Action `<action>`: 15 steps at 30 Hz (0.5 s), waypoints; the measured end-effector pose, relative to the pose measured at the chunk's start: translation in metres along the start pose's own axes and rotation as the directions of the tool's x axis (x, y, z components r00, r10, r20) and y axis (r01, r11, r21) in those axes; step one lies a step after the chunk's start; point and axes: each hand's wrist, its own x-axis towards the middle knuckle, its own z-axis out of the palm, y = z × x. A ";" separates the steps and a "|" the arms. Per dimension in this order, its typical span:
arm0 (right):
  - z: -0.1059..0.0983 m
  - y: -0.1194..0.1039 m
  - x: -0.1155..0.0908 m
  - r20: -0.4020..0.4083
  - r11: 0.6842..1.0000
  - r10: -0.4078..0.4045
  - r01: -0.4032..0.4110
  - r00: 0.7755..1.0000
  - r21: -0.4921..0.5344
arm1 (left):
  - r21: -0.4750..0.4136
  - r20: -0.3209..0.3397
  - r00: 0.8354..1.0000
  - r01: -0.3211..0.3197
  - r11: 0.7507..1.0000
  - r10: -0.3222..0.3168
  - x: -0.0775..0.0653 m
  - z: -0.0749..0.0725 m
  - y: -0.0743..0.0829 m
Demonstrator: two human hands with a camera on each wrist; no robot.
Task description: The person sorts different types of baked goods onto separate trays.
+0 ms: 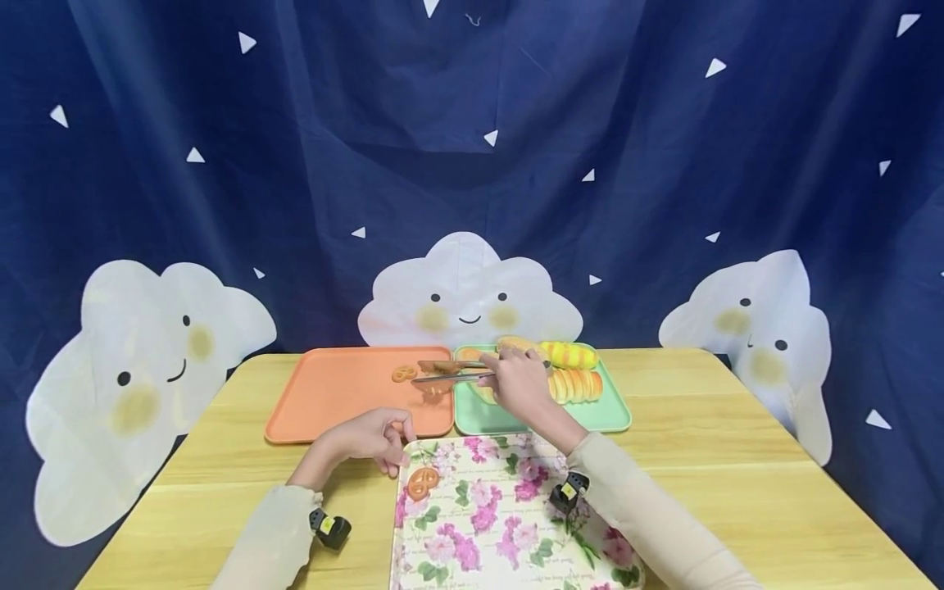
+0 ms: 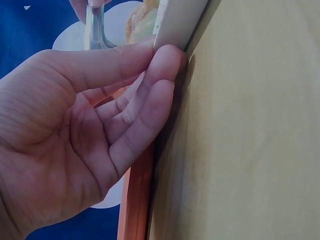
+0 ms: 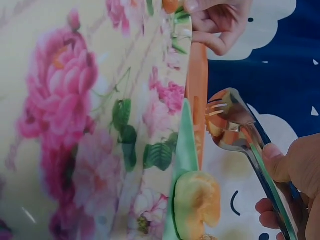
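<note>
My left hand [image 1: 369, 436] pinches the far left corner of a white tray with pink flowers [image 1: 472, 565], thumb above and fingers below in the left wrist view. On that tray near the same corner lies a brown pretzel [image 1: 423, 483]. My right hand [image 1: 519, 381] grips metal tongs [image 3: 254, 157], which point left over the right side of an orange tray [image 1: 332, 393]. Between the tong heads is an orange-brown piece of food [image 3: 216, 129], largely covered by the metal; I cannot tell its kind. Another pretzel [image 1: 403, 374] lies on the orange tray, just left of the tongs.
Right of the orange tray, a green tray [image 1: 516, 424] holds several breads, among them a yellow striped roll [image 1: 569, 355] and a sliced loaf [image 1: 578, 386]. Both stand at the back of the wooden table [image 1: 708, 459]. Behind hangs a dark blue curtain [image 1: 442, 188] with clouds.
</note>
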 end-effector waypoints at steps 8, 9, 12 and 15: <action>0.014 0.000 -0.007 -0.046 1.000 -0.013 0.013 0.999 -0.010 | 0.004 0.002 1.000 0.005 1.000 -0.005 -0.001 0.002 -0.001; 0.016 0.001 -0.008 -0.054 1.000 -0.017 0.016 0.998 -0.012 | 0.004 0.001 1.000 0.006 1.000 -0.006 -0.001 0.002 -0.001; 0.020 0.002 -0.009 -0.080 1.000 -0.022 0.021 0.997 -0.008 | -0.005 -0.002 1.000 0.007 1.000 -0.007 0.000 0.001 -0.001; 0.022 0.003 -0.011 -0.092 0.999 -0.027 0.025 0.995 -0.022 | -0.011 -0.004 1.000 0.005 1.000 -0.005 0.001 0.000 -0.002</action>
